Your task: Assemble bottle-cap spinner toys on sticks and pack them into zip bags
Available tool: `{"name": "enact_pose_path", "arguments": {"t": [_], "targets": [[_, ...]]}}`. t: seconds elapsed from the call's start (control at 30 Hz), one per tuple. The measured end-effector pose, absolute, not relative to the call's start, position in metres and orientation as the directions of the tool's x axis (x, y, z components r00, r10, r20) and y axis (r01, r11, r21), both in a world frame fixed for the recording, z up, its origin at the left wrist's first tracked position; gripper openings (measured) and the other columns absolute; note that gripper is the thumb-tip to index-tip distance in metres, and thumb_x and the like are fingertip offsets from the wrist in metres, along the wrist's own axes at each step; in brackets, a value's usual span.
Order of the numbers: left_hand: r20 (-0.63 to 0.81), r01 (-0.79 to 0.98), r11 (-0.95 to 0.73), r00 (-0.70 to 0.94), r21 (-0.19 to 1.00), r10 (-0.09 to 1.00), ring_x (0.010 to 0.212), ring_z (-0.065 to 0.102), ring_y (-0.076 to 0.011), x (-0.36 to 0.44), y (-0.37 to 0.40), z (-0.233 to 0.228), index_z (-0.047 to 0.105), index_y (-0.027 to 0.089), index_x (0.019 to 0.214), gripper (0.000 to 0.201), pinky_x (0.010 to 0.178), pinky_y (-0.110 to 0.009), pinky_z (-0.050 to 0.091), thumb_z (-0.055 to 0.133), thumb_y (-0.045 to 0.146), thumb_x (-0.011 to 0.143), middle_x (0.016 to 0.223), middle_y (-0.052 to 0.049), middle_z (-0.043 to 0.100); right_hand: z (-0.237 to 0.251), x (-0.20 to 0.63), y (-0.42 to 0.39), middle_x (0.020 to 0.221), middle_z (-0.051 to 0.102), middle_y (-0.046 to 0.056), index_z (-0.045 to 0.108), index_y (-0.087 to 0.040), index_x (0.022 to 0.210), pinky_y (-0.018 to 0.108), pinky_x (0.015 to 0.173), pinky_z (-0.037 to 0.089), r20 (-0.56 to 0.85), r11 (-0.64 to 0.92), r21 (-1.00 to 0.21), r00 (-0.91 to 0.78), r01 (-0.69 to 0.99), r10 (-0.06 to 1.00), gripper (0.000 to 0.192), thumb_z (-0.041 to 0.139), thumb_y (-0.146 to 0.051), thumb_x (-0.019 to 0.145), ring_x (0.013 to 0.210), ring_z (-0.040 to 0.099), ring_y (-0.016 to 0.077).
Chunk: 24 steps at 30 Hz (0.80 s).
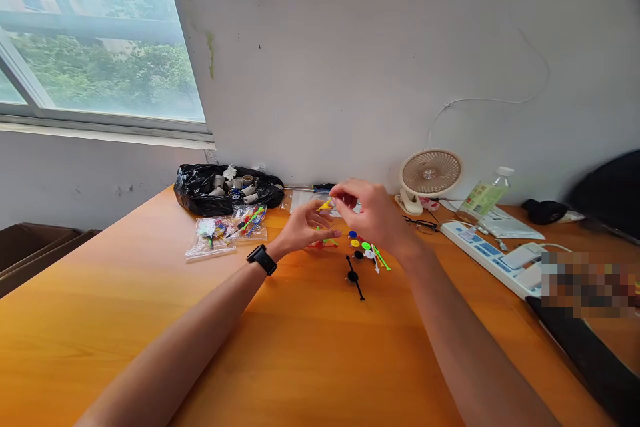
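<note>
My left hand (300,228), with a black watch on its wrist, pinches a small yellow plastic piece (325,205) above the table. Close against it, my right hand (364,212) has its fingers pinched together; what lies between them is too small to make out. Below my left hand are a red plastic arrow (320,245) and a green one, partly hidden. A black arrow spinner (353,277) with a round centre lies nearer me. By my right hand are several coloured round discs (355,243), a white arrow (376,263) and green arrows (382,258).
Clear bags of coloured parts (213,237) lie left, before a black plastic bag (187,193) holding cardboard-like tubes. A screwdriver (323,187) lies behind my hands. At right are a fan (431,173), glasses (421,224), a bottle (485,197) and a power strip (483,255).
</note>
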<state>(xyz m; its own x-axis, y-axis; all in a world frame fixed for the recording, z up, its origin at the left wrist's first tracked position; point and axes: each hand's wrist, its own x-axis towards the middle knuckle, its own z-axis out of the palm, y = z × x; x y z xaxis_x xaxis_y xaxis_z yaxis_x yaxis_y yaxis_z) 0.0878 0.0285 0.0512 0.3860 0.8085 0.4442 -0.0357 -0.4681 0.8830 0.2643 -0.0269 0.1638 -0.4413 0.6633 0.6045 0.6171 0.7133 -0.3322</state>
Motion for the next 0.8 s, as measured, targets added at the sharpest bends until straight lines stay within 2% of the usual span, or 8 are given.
{"name": "enact_pose_path", "arguments": {"t": [0.13,0.23,0.33,0.43,0.5,0.57,0.67,0.8], "targets": [[0.470,-0.080,-0.478,0.382,0.875,0.796,0.095,0.076,-0.0244,0.090,0.027,0.049,0.067,0.017,0.119,0.061,0.085,-0.037,0.063,0.095,0.035,0.068,0.109,-0.010,0.074,0.153,0.263,-0.021,0.092,0.069,0.004,0.073,-0.019,0.095,0.028,0.070,0.042,0.558,0.652,-0.257,-0.441,0.713,0.703,0.020,0.053,-0.014,0.097,0.077,0.060,0.0159],[0.468,-0.084,-0.475,0.386,0.876,0.795,0.086,0.076,-0.0231,0.092,0.023,0.052,0.066,0.017,0.123,0.064,0.072,-0.033,0.064,0.094,0.038,0.069,0.104,-0.010,0.075,0.154,0.263,-0.021,0.097,0.068,0.005,0.072,-0.023,0.120,0.028,0.072,0.043,0.554,0.631,-0.237,-0.431,0.738,0.712,0.030,0.051,-0.018,0.099,0.082,0.061,0.0178],[0.468,-0.100,-0.463,0.331,0.881,0.819,0.077,0.076,-0.0225,0.090,0.021,0.064,0.064,0.015,0.125,0.067,0.062,-0.030,0.062,0.094,0.040,0.070,0.097,-0.010,0.076,0.159,0.267,-0.021,0.097,0.068,0.005,0.060,-0.024,0.140,0.029,0.069,0.042,0.637,0.581,-0.278,-0.306,0.765,0.708,0.041,0.055,-0.025,0.099,0.076,0.059,0.0180],[0.485,-0.127,-0.468,0.222,0.874,0.846,0.083,0.077,-0.0241,0.080,0.025,0.073,0.063,0.014,0.126,0.070,0.068,-0.032,0.064,0.095,0.039,0.069,0.098,-0.011,0.077,0.162,0.275,-0.017,0.089,0.069,0.005,0.065,-0.020,0.122,0.029,0.065,0.041,0.680,0.460,-0.373,-0.100,0.806,0.726,0.028,0.054,-0.031,0.099,0.068,0.057,0.0173],[0.435,-0.110,-0.422,0.260,0.900,0.862,0.091,0.077,-0.0259,0.071,0.029,0.072,0.062,0.015,0.129,0.075,0.072,-0.034,0.064,0.096,0.037,0.067,0.106,-0.014,0.076,0.158,0.283,-0.012,0.083,0.070,0.005,0.068,-0.020,0.101,0.029,0.062,0.040,0.534,0.370,-0.395,-0.118,0.841,0.837,0.018,0.055,-0.031,0.097,0.067,0.059,0.0175],[0.329,-0.042,-0.337,0.367,0.940,0.870,0.092,0.077,-0.0255,0.065,0.034,0.064,0.063,0.015,0.130,0.079,0.072,-0.033,0.064,0.098,0.034,0.062,0.115,-0.017,0.074,0.148,0.289,-0.006,0.084,0.073,0.005,0.069,-0.020,0.091,0.028,0.060,0.041,0.219,0.316,-0.367,-0.249,0.875,0.943,0.013,0.061,-0.030,0.092,0.068,0.063,0.0179],[0.240,-0.024,-0.255,0.433,0.967,0.869,0.077,0.076,-0.0193,0.059,0.039,0.051,0.065,0.012,0.126,0.074,0.068,-0.031,0.062,0.097,0.033,0.064,0.112,-0.017,0.075,0.129,0.291,0.001,0.091,0.076,0.006,0.069,-0.020,0.102,0.027,0.058,0.044,-0.256,0.266,-0.332,-0.358,0.905,0.898,0.020,0.070,-0.028,0.084,0.066,0.068,0.0176],[0.313,-0.124,-0.288,0.422,0.950,0.851,0.074,0.075,-0.0168,0.058,0.041,0.046,0.062,0.014,0.129,0.073,0.070,-0.030,0.062,0.096,0.031,0.067,0.114,-0.015,0.074,0.113,0.285,0.007,0.079,0.075,0.003,0.070,-0.018,0.100,0.025,0.055,0.046,-0.476,0.217,-0.324,-0.357,0.921,0.804,0.022,0.072,-0.018,0.078,0.065,0.070,0.0184]]}}
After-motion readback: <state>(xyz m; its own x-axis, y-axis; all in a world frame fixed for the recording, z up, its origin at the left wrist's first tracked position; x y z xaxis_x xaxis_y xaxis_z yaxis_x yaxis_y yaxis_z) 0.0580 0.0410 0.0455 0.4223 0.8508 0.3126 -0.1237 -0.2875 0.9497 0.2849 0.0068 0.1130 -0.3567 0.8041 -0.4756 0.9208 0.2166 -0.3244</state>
